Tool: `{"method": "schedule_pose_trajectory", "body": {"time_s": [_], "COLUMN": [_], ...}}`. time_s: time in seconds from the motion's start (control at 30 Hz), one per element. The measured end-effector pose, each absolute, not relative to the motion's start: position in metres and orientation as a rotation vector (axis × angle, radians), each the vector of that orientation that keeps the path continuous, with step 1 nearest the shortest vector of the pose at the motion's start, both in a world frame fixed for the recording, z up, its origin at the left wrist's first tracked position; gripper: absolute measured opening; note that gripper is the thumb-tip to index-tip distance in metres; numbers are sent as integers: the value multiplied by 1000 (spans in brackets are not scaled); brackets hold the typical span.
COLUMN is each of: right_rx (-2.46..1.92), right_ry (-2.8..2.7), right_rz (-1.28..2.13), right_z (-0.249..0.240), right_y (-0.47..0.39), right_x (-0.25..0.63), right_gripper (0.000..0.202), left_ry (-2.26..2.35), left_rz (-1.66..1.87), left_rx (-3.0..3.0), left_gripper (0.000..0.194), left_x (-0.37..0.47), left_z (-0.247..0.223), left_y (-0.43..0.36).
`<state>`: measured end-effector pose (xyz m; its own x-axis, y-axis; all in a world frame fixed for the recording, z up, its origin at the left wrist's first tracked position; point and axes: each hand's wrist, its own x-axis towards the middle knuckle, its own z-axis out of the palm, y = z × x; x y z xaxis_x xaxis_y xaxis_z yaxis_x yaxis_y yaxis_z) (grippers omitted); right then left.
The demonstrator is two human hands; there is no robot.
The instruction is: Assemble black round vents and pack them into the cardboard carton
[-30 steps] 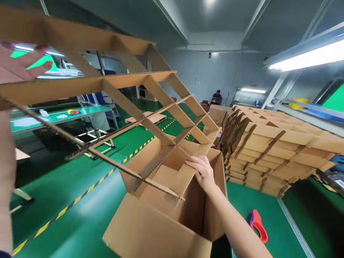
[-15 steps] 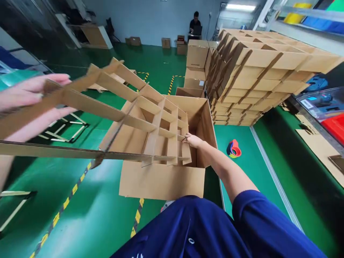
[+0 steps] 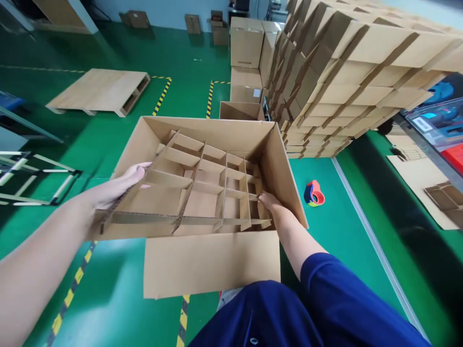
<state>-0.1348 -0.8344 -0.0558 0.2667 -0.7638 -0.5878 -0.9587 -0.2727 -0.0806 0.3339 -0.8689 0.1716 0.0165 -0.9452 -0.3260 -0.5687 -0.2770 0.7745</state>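
Observation:
A cardboard divider grid (image 3: 193,180) sits partly inside an open cardboard box (image 3: 287,171), its left end raised higher than its right end. My left hand (image 3: 125,185) is closed on the grid's left end strip, with the thumb over the near side. Down inside the box, my right hand (image 3: 269,200) grips the right end of the grid, its fingertips partly hidden by the strips. The box's near flap (image 3: 211,265) hangs folded outward toward my body.
A tall stack of divider grids (image 3: 343,86) stands at the right behind the box, beside closed cartons (image 3: 247,43). A tape dispenser (image 3: 314,193) lies on the green floor. Left are a wooden pallet (image 3: 99,89) and a tubular frame (image 3: 39,178).
My left hand has moved down and to the right, lowering the grid's left end toward the box. The right hand still holds the other end. The view has tilted downward.

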Motion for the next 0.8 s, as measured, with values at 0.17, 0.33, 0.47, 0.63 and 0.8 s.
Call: {"method": "schedule_pose_trajectory", "body": {"time_s": [0.17, 0.33, 0.47, 0.63, 0.8], "right_rx": [-2060, -2092, -2112, -2049, -1975], "right_ry": [1616, 1557, 1518, 1570, 1729], "right_rz": [731, 806, 803, 733, 547], "right_z": [-92, -125, -159, -202, -221], "right_y": [-845, -837, -831, -823, -816], "right_x": [-130, -125, -127, -123, -112], "right_gripper": [32, 32, 29, 21, 19], "left_ry": [-1689, -1720, -1635, -1518, -1374], "left_rz": [-1229, -1166, -1046, -959, -845], "left_rx": [2094, 2303, 2455, 2611, 2740], "left_gripper": [86, 67, 59, 52, 52], "left_x": [365, 360, 344, 326, 311], "left_z": [116, 35, -46, -143, -186], "left_y": [-901, -914, -911, -907, -912]}}
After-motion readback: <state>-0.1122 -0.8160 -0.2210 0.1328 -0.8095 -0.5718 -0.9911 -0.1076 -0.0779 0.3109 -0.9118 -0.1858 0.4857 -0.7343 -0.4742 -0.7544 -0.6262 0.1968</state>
